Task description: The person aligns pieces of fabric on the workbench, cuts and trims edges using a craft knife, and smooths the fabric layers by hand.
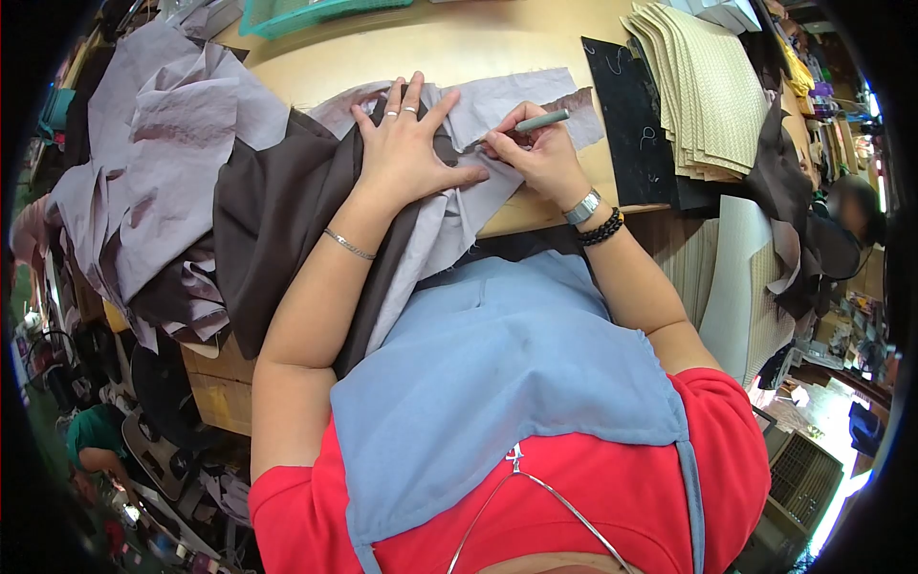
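My left hand (411,143) lies flat with fingers spread on dark brown and grey-lilac fabric, pressing it to the wooden table. In my right hand (537,158) is a grey-green pen (542,121), gripped between thumb and fingers, its back end pointing right. The tip is hidden by my fingers, close to the edge of the lilac fabric (492,196). Dark brown fabric (277,191) runs under my left wrist and drapes over the table's front edge. A heap of lilac fabric (182,143) is bunched to the left.
A teal plastic basket (320,17) stands at the back. Right of my hands are a black panel (622,115) and a stack of cream patterned sheets (693,91). Dark cloth (789,191) hangs at the right. Another person (96,445) is at lower left.
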`<state>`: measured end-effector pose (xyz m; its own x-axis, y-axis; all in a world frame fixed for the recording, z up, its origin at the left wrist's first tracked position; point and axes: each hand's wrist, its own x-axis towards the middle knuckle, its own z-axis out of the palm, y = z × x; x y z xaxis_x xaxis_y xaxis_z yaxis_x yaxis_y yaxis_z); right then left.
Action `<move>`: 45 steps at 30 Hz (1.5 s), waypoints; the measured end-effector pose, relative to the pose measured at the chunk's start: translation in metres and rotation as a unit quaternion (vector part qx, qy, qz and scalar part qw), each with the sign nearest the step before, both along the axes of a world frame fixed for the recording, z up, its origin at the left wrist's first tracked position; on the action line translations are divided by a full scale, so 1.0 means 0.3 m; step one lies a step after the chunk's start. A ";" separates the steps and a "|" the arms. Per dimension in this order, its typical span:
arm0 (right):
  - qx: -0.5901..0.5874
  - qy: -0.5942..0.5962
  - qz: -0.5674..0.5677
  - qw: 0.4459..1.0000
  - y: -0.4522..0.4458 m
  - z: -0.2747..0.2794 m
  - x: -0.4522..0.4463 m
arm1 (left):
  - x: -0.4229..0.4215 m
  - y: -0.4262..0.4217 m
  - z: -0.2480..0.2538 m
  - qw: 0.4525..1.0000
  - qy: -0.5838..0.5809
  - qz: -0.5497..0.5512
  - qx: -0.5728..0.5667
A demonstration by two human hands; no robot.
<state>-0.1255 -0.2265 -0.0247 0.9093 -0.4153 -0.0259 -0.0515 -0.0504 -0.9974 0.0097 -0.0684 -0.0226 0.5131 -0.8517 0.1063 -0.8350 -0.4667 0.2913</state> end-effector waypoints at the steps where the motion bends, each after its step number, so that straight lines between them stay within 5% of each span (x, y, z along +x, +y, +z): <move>1: -0.005 -0.001 0.000 1.000 -0.002 -0.001 -0.001 | 0.000 0.000 -0.001 1.000 0.000 0.000 -0.001; 6: -0.077 -0.002 -0.009 0.997 -0.014 -0.032 -0.008 | -0.006 0.008 0.000 0.998 -0.004 -0.019 -0.054; 12: 0.037 -0.009 -0.029 0.999 0.001 -0.024 -0.005 | 0.002 0.019 -0.011 0.998 -0.003 -0.043 -0.052; 22: -0.043 0.009 0.006 0.999 -0.016 -0.020 -0.020 | -0.014 0.017 0.031 0.999 0.035 -0.001 0.013; 33: -0.094 -0.014 -0.017 0.995 -0.019 -0.037 -0.021 | -0.026 0.084 0.013 0.998 0.012 -0.020 -0.052; 39: -0.023 -0.030 -0.055 0.998 -0.019 -0.061 -0.023 | -0.028 0.084 0.019 0.998 0.007 -0.018 -0.068; 45: -0.115 -0.011 -0.044 0.992 -0.012 -0.042 -0.030 | -0.049 0.093 0.024 0.992 -0.040 -0.058 -0.102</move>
